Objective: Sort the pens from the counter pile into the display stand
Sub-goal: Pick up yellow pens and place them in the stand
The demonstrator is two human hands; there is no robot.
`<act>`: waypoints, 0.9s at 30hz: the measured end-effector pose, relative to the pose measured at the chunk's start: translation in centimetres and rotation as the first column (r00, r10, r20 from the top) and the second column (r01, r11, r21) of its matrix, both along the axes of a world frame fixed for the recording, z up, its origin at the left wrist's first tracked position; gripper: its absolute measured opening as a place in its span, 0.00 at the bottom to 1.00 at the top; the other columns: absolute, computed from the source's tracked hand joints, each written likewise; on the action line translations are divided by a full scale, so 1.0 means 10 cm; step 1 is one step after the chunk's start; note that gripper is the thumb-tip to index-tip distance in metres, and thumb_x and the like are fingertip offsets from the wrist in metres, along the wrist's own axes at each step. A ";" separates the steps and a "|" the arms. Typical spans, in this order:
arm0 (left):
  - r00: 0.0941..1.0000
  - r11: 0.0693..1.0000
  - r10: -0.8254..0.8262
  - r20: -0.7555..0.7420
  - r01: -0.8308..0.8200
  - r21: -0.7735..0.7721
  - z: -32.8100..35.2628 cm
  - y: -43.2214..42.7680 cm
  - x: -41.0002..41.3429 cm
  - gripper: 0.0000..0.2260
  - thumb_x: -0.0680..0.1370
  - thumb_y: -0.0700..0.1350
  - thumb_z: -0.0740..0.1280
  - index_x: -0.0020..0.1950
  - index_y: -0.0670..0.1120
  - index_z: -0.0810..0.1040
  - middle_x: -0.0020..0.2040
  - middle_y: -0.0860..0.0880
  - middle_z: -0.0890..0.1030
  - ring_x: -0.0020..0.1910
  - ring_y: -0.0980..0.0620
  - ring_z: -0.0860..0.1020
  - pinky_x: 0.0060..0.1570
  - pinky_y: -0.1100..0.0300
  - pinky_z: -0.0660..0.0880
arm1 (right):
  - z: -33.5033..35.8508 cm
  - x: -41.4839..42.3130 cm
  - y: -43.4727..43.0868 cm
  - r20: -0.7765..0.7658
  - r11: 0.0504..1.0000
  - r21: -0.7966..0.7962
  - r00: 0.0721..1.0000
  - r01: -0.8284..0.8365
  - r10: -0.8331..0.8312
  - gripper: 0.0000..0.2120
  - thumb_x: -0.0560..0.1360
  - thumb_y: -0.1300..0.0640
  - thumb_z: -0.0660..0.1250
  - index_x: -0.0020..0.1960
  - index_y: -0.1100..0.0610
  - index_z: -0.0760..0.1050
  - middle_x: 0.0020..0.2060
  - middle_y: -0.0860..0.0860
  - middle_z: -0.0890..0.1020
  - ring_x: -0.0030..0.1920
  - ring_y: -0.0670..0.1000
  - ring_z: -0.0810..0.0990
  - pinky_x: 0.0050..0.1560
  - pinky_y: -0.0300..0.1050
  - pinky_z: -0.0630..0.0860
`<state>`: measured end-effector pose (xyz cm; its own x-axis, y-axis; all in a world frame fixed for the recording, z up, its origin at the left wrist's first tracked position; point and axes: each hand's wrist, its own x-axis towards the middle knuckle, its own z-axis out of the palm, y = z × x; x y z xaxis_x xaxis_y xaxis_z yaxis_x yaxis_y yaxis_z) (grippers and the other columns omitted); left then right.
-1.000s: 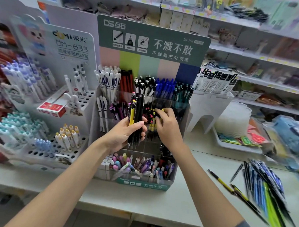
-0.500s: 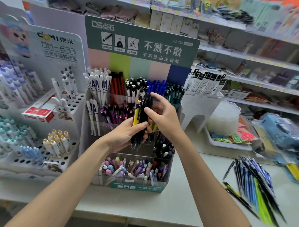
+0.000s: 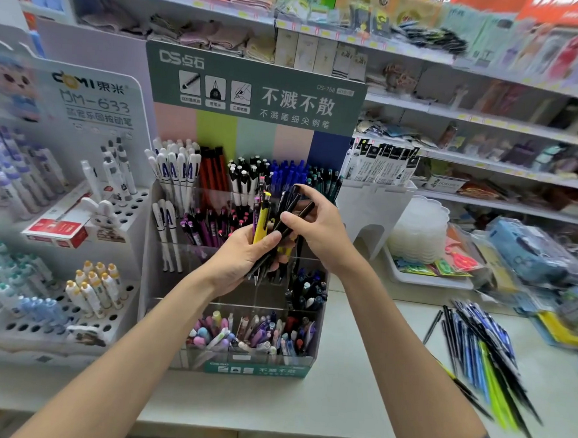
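While left hand [image 3: 239, 259] grips pen bundle [image 3: 261, 217], right hand [image 3: 320, 230] pinches black pen [image 3: 308, 208] at bundle top.

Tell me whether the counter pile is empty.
Not empty: many pens lie fanned on the counter, right of the display stand.

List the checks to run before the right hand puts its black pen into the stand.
1. The left hand grips the bundle: ok.
2. The right hand pinches a single black pen: ok.
3. The black pen is free of the bundle: cannot tell, its lower end is hidden by the left thumb.
4. The stand is upright on the counter: ok.
5. The pile is sorted: not ok, many pens lie on the counter.
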<state>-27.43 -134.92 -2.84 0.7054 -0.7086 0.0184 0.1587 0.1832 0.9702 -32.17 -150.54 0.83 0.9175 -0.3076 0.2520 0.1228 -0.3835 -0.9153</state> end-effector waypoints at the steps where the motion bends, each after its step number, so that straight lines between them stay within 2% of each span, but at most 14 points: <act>1: 0.999 1.000 -0.017 -0.032 0.016 -0.013 0.00 0.01 0.01 0.17 0.78 0.48 0.65 0.61 0.38 0.77 0.50 0.43 0.84 0.41 0.51 0.81 0.38 0.61 0.78 | 0.00 0.00 -0.02 -0.005 1.000 0.027 1.000 -0.001 0.001 0.29 0.75 0.59 0.71 0.73 0.54 0.67 0.53 0.54 0.82 0.51 0.51 0.82 0.54 0.51 0.80; 4: 0.994 0.999 -0.028 -0.102 0.025 -0.027 0.00 0.05 0.01 0.15 0.77 0.48 0.66 0.57 0.39 0.77 0.43 0.47 0.83 0.39 0.52 0.81 0.36 0.62 0.78 | 0.03 -0.02 -0.09 -0.014 0.999 0.046 1.000 -0.025 0.026 0.26 0.77 0.64 0.68 0.73 0.56 0.67 0.49 0.54 0.81 0.45 0.49 0.81 0.43 0.42 0.79; 8: 0.999 0.999 -0.015 -0.038 0.016 0.028 0.01 0.04 0.01 0.06 0.80 0.43 0.65 0.54 0.42 0.79 0.42 0.49 0.85 0.40 0.50 0.83 0.40 0.59 0.80 | 0.05 -0.01 -0.09 -0.018 0.998 -0.027 0.998 -0.053 0.052 0.24 0.77 0.62 0.69 0.72 0.55 0.68 0.53 0.55 0.81 0.47 0.49 0.82 0.41 0.39 0.77; 11: 0.999 0.999 -0.041 -0.005 0.041 0.032 0.05 0.03 -0.01 0.08 0.81 0.41 0.64 0.57 0.42 0.80 0.46 0.46 0.85 0.41 0.49 0.83 0.41 0.58 0.80 | 0.06 0.01 -0.08 -0.016 0.998 -0.016 0.998 -0.058 0.057 0.24 0.76 0.60 0.70 0.70 0.55 0.69 0.54 0.54 0.82 0.51 0.51 0.82 0.46 0.44 0.79; 16: 0.995 0.995 -0.097 -0.026 0.097 0.018 0.07 -0.01 -0.04 0.09 0.82 0.41 0.63 0.59 0.43 0.80 0.50 0.44 0.85 0.46 0.47 0.84 0.46 0.56 0.81 | 0.07 0.00 -0.12 -0.005 0.998 -0.052 0.999 -0.039 0.039 0.20 0.76 0.60 0.71 0.66 0.57 0.72 0.49 0.51 0.82 0.43 0.46 0.81 0.48 0.48 0.77; 20: 0.989 0.989 -0.145 -0.008 0.145 0.020 0.12 -0.04 -0.06 0.10 0.82 0.41 0.62 0.61 0.43 0.79 0.54 0.42 0.84 0.47 0.46 0.84 0.47 0.55 0.81 | 0.12 -0.04 -0.14 -0.008 0.992 -0.103 0.998 -0.071 0.070 0.23 0.76 0.60 0.71 0.69 0.55 0.70 0.55 0.52 0.82 0.54 0.50 0.82 0.55 0.52 0.80; 27: 0.982 0.980 -0.191 -0.004 0.191 0.045 0.13 -0.07 -0.07 0.11 0.82 0.42 0.61 0.63 0.44 0.78 0.57 0.42 0.83 0.54 0.42 0.83 0.51 0.52 0.81 | 0.15 -0.05 -0.15 -0.031 0.985 -0.153 0.996 -0.085 0.082 0.23 0.76 0.61 0.71 0.68 0.55 0.69 0.54 0.55 0.82 0.52 0.53 0.83 0.50 0.56 0.82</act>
<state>-28.16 -135.64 -1.51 0.5566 -0.8306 -0.0164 0.1867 0.1058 0.9767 -32.65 -152.08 2.33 0.9449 -0.1890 0.2671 0.1383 -0.5092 -0.8495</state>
